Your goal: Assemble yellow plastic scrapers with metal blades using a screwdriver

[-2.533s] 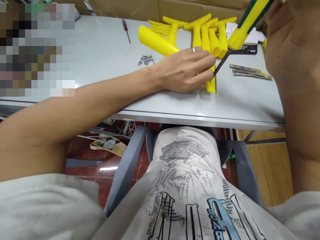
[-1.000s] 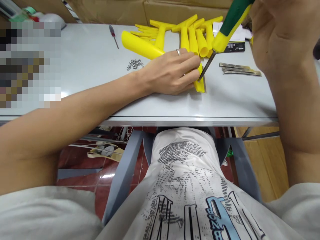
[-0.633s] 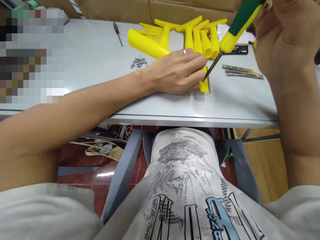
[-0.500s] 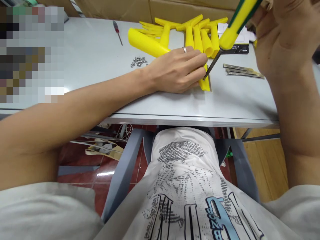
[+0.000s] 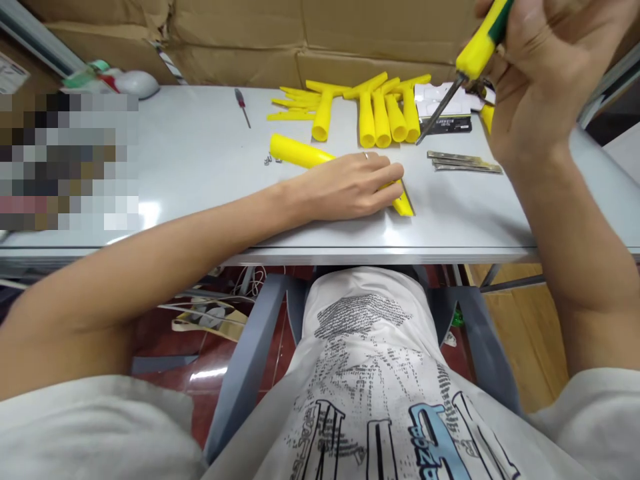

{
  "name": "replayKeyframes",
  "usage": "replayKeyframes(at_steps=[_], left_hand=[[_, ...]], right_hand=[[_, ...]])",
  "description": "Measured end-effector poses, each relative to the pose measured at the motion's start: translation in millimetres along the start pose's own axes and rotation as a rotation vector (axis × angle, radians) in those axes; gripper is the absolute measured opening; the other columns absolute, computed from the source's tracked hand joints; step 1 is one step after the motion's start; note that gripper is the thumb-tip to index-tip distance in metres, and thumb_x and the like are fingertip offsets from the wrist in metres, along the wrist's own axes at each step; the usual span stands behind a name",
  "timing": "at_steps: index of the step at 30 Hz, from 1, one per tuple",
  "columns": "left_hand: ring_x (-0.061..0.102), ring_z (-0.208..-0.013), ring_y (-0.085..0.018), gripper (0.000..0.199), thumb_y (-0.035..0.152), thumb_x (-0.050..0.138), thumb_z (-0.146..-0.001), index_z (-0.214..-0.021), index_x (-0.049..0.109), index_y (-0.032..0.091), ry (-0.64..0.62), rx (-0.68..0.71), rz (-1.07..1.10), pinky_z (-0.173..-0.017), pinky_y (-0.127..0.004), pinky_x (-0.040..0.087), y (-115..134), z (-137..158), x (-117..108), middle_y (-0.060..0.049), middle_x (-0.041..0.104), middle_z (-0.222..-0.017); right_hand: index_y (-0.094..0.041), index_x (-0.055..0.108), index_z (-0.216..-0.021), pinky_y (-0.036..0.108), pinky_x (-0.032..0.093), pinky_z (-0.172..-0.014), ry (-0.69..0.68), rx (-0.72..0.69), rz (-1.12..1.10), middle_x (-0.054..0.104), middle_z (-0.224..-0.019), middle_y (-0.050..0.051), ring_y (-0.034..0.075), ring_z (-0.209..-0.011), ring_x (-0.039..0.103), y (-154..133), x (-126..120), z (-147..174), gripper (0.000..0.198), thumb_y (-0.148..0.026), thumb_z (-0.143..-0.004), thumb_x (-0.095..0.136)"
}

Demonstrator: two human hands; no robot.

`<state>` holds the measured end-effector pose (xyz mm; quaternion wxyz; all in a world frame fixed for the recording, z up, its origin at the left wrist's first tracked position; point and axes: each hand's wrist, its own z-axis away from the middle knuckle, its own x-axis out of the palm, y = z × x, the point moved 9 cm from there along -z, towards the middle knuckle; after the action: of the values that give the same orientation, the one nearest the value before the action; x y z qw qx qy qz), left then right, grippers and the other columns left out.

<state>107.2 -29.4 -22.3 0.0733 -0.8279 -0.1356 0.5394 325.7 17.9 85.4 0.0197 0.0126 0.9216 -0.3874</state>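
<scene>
My left hand (image 5: 353, 185) lies closed over a yellow plastic T-shaped handle (image 5: 299, 152), pressing it to the table. Its round hollow grip points left and its flat crosspiece shows past my fingertips, with a thin dark strip along that edge. My right hand (image 5: 543, 87) is raised at the upper right, wrapped round a screwdriver (image 5: 475, 59) with a yellow and green grip. The metal shaft slants down left, and its tip is apart from the handle under my left hand. A few small screws (image 5: 269, 160) show beside the grip; the handle hides others.
Several yellow T-shaped handles (image 5: 367, 120) stand in a row at the back, beside flat yellow pieces (image 5: 293, 116). Thin metal strips (image 5: 463, 162) lie at the right. A small screwdriver (image 5: 242, 107) lies back left. Cardboard (image 5: 240, 27) lines the table's (image 5: 200, 147) far side.
The screwdriver tip has lifted off the yellow handle under my left hand and moved away. That handle's grip now covers much of the screw pile. The view has tilted up.
</scene>
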Motion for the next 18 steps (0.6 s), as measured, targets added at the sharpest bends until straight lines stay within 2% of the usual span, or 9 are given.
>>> replayKeyframes(at_steps=[2, 3, 5, 6, 7, 9, 11, 14, 18], left_hand=[[0.085, -0.114, -0.036, 0.046, 0.024, 0.032, -0.136, -0.126, 0.077, 0.025, 0.013, -0.021, 0.027, -0.102, -0.055, 0.074, 0.1, 1.4, -3.5, -0.02, 0.085, -0.13], [0.086, -0.116, -0.036, 0.046, 0.024, 0.032, -0.136, -0.127, 0.077, 0.025, 0.028, -0.05, 0.033, -0.104, -0.056, 0.074, -3.5, 2.7, -5.9, -0.019, 0.085, -0.131], [0.087, -0.122, -0.038, 0.046, 0.028, 0.034, -0.136, -0.13, 0.079, 0.027, 0.075, -0.134, 0.039, -0.109, -0.062, 0.074, -16.6, 6.7, -12.2, -0.017, 0.085, -0.133], [0.088, -0.126, -0.039, 0.044, 0.032, 0.037, -0.136, -0.132, 0.08, 0.028, 0.106, -0.182, 0.044, -0.112, -0.066, 0.073, -24.5, 9.4, -15.7, -0.016, 0.084, -0.134], [0.088, -0.13, -0.04, 0.042, 0.037, 0.04, -0.136, -0.133, 0.081, 0.029, 0.143, -0.23, 0.052, -0.115, -0.069, 0.072, -32.5, 12.3, -19.4, -0.015, 0.084, -0.134], [0.088, -0.134, -0.041, 0.039, 0.046, 0.046, -0.135, -0.135, 0.082, 0.03, 0.219, -0.323, 0.084, -0.121, -0.071, 0.07, -46.4, 18.6, -26.1, -0.013, 0.084, -0.134], [0.088, -0.137, -0.04, 0.039, 0.053, 0.051, -0.134, -0.136, 0.082, 0.031, 0.29, -0.402, 0.125, -0.125, -0.071, 0.07, -55.2, 23.9, -30.9, -0.012, 0.084, -0.133], [0.088, -0.14, -0.039, 0.041, 0.058, 0.051, -0.133, -0.137, 0.082, 0.031, 0.329, -0.446, 0.166, -0.129, -0.069, 0.07, -56.4, 25.5, -32.1, -0.012, 0.084, -0.135], [0.087, -0.144, -0.041, 0.047, 0.056, 0.044, -0.135, -0.13, 0.081, 0.028, 0.245, -0.366, 0.133, -0.128, -0.072, 0.07, -46.8, 17.3, -24.9, -0.016, 0.086, -0.134]], right_hand=[[-0.059, 0.066, -0.128, 0.057, 0.076, -0.091, 0.055, 0.003, -0.025, 0.083, -0.111, -0.005, 0.035, -0.123, 0.076, -9.5, 2.9, 5.6, 0.066, -0.061, -0.082, 0.114], [-0.054, 0.069, -0.129, 0.053, 0.073, -0.083, 0.077, 0.042, -0.02, 0.082, -0.11, -0.003, 0.034, -0.116, 0.077, -9.2, 5.2, 7.7, 0.063, -0.048, -0.083, 0.111], [-0.044, 0.075, -0.126, 0.046, 0.067, -0.07, 0.075, 0.155, 0.014, 0.082, -0.121, -0.001, 0.03, -0.104, 0.077, -0.3, 10.5, 10.7, 0.054, -0.03, -0.08, 0.1], [-0.04, 0.077, -0.119, 0.043, 0.063, -0.064, 0.048, 0.217, 0.023, 0.082, -0.124, 0.0, 0.027, -0.095, 0.075, 7.0, 13.3, 12.0, 0.046, -0.026, -0.079, 0.095], [-0.035, 0.079, -0.111, 0.041, 0.059, -0.06, 0.002, 0.283, 0.021, 0.083, -0.124, 0.002, 0.024, -0.086, 0.072, 15.9, 16.7, 13.5, 0.035, -0.026, -0.08, 0.092], [-0.028, 0.079, -0.095, 0.038, 0.053, -0.055, -0.14, 0.441, 0.017, 0.082, -0.111, 0.006, 0.019, -0.073, 0.066, 36.3, 26.3, 20.0, 0.019, -0.037, -0.086, 0.094], [-0.024, 0.08, -0.088, 0.037, 0.051, -0.054, -0.268, 0.563, 0.026, 0.078, -0.099, 0.007, 0.018, -0.067, 0.064, 49.7, 35.3, 29.1, 0.038, -0.057, -0.095, 0.099], [-0.024, 0.08, -0.086, 0.034, 0.05, -0.055, -0.387, 0.552, 0.067, 0.074, -0.089, 0.004, 0.016, -0.067, 0.062, 45.4, 47.7, 36.6, 0.062, -0.076, -0.094, 0.113], [-0.026, 0.08, -0.084, 0.033, 0.05, -0.054, -0.44, 0.46, 0.107, 0.064, -0.07, 0.0, 0.016, -0.064, 0.06, 30.1, 58.6, 41.9, 0.067, -0.08, -0.093, 0.117]])
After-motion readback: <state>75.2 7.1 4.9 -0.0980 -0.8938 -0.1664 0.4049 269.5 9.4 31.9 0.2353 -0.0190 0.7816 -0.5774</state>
